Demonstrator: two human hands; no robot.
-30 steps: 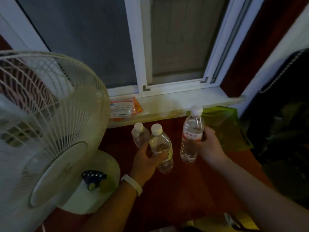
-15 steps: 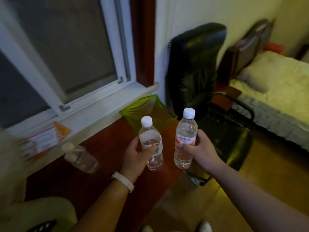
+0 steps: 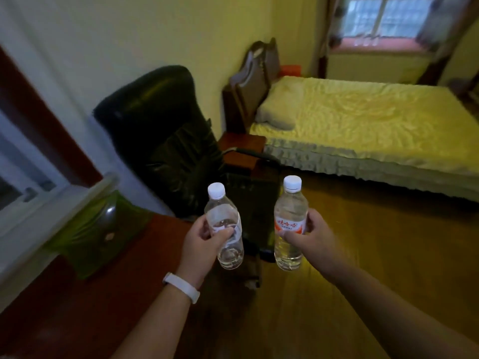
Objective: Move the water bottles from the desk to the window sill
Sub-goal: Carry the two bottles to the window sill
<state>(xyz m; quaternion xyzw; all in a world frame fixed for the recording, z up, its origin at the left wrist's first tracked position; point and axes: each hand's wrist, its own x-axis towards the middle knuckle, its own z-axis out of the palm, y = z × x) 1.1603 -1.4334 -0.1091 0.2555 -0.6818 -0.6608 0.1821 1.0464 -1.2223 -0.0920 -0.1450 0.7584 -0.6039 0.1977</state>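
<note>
My left hand grips a clear water bottle with a white cap, held upright in the air past the edge of the dark red desk. A second clear bottle with a red-and-white label stands upright in my right hand, out over the wooden floor. The two bottles are apart, side by side. The near window sill runs along the left edge of the view. A far window sill shows at the top right, with several small bottle shapes on it.
A black office chair stands right behind the bottles. A green plastic bag lies on the desk by the sill. A bed with a yellow cover fills the right side, with a small wooden nightstand beside it.
The view has swung right, away from the fan and near window toward the bed and far window. Both hands carried their bottles along; the third bottle on the desk is out of view.
</note>
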